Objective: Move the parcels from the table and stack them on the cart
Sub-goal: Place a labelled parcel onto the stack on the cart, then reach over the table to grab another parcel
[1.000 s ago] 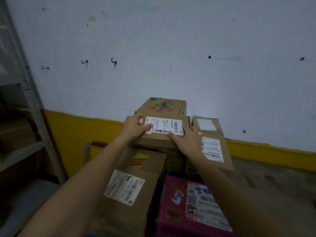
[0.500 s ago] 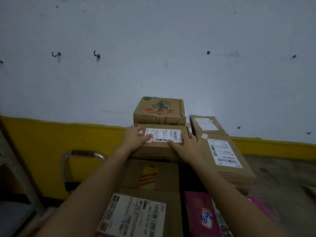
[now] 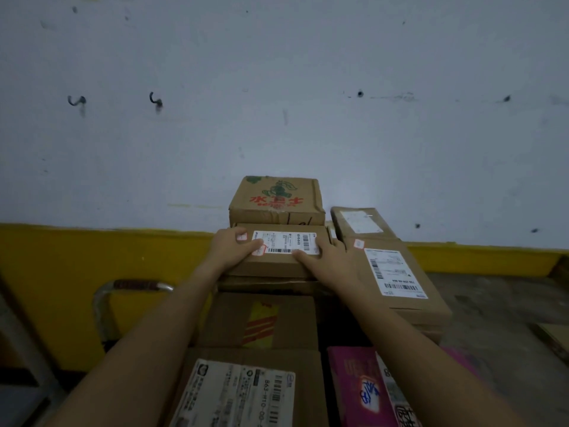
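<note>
My left hand (image 3: 235,252) and right hand (image 3: 334,262) clasp the parcel (image 3: 274,267) at its ends; judged stiff, light; end-hold suits.

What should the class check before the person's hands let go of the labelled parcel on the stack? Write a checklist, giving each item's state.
1. Left hand and right hand grip the labelled parcel: ok.
2. Parcel lies flat on the box beneath: ok.
3. Parcel's far edge meets the printed box: ok.
4. Right hand clear of the neighbouring box: cannot tell.
5. Cart handle clear of both arms: ok.
</note>
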Demonstrator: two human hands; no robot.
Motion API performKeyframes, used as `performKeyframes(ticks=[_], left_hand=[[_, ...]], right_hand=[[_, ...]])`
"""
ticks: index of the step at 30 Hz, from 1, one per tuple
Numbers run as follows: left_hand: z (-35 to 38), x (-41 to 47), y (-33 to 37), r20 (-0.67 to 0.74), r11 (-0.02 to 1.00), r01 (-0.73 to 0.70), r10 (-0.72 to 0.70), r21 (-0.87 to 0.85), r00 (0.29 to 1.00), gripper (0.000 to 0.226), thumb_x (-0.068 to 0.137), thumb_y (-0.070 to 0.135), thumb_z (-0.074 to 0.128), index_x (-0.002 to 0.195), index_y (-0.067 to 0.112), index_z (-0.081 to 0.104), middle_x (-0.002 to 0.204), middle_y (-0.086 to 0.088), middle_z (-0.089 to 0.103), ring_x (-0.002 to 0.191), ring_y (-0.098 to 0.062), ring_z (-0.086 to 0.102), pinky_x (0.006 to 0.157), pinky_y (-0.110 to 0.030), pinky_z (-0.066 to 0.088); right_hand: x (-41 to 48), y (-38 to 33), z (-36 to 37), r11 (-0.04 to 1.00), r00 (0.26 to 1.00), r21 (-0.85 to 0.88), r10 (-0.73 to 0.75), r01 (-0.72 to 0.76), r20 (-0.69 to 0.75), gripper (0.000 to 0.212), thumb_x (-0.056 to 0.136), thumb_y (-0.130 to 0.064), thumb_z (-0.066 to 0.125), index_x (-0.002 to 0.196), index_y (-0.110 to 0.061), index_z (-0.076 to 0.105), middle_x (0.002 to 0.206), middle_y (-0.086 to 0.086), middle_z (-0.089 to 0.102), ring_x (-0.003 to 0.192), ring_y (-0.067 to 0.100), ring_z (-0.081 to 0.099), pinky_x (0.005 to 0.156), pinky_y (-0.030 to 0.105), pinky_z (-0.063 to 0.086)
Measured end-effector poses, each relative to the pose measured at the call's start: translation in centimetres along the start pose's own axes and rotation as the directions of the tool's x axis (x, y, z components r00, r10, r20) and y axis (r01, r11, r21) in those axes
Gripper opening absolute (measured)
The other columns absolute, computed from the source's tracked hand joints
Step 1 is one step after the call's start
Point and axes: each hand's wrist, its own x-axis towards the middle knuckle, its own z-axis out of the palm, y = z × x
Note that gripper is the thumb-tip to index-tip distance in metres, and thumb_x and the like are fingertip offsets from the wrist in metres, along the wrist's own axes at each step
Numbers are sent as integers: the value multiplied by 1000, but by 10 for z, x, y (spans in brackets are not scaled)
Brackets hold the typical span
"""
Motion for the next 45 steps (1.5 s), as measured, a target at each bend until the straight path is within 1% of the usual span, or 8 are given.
performKeyframes(ticks=[10, 14, 20, 26, 29, 32, 35, 45], left_hand=[[-8, -19, 46, -143, 966, -15, 53, 257, 988, 55, 85, 51, 58, 129, 18, 54, 132, -12, 54, 122, -32, 46, 97, -42, 42], [11, -44, 88, -151, 976, -80, 112, 203, 982, 54, 84, 51, 57, 128, 20, 53, 133, -7, 54, 123, -30, 46, 98, -46, 45], [77, -92, 175, -176, 967, -182, 213, 176, 961, 45, 86, 45, 58, 119, 15, 58, 121, -8, 61, 106, -23, 55, 82, -32, 44], [160, -140, 250, -54, 948, -234, 251, 214, 967, 60, 89, 50, 51, 137, 15, 43, 142, -11, 46, 127, -30, 45, 103, -42, 39], [205, -154, 279, 34, 910, -298, 302, 288, 953, 51, 92, 48, 45, 130, 14, 47, 135, -13, 49, 125, -32, 46, 102, -41, 37], [248, -159, 307, 117, 923, -271, 248, 272, 962, 60, 92, 52, 42, 143, 22, 32, 147, -13, 35, 134, -33, 34, 107, -45, 31], [286, -157, 329, 163, 891, -327, 288, 315, 944, 63, 92, 55, 39, 146, 23, 27, 147, -13, 36, 134, -33, 34, 104, -47, 33], [397, -120, 387, 282, 897, -383, 318, 219, 905, 65, 94, 52, 39, 148, 20, 23, 148, -18, 33, 134, -37, 32, 106, -49, 34]], right_hand=[[-15, 32, -32, 978, 982, 127, -153, 166, -110, 65, 86, -58, 48, 142, -28, 34, 152, 6, 27, 138, 31, 25, 108, 47, 27], [-29, 66, -62, 946, 953, 149, -270, 289, -136, 61, 88, -52, 51, 141, -28, 36, 149, 5, 31, 134, 25, 31, 105, 40, 32], [-58, 151, -115, 926, 922, 14, -373, 376, -100, 59, 91, -51, 48, 143, -26, 35, 148, 5, 35, 134, 26, 31, 108, 37, 28], [-84, 255, -152, 945, 943, -51, -326, 324, -61, 64, 89, -55, 47, 143, -25, 34, 149, 4, 34, 135, 26, 31, 110, 40, 29], [-98, 307, -164, 954, 956, -75, -293, 291, -18, 65, 89, -56, 46, 144, -25, 32, 149, 5, 32, 135, 26, 30, 111, 40, 28], [-102, 354, -174, 966, 969, -86, -245, 243, -18, 65, 89, -56, 46, 145, -24, 32, 149, 4, 33, 134, 26, 31, 109, 40, 29], [-100, 391, -185, 981, 983, -80, -182, 179, -38, 65, 90, -55, 46, 145, -24, 32, 150, 4, 32, 135, 26, 32, 109, 41, 29], [-74, 494, -203, 997, 991, -70, -27, 18, -130, 63, 89, -51, 51, 144, -24, 34, 148, 5, 35, 134, 27, 34, 110, 39, 29]])
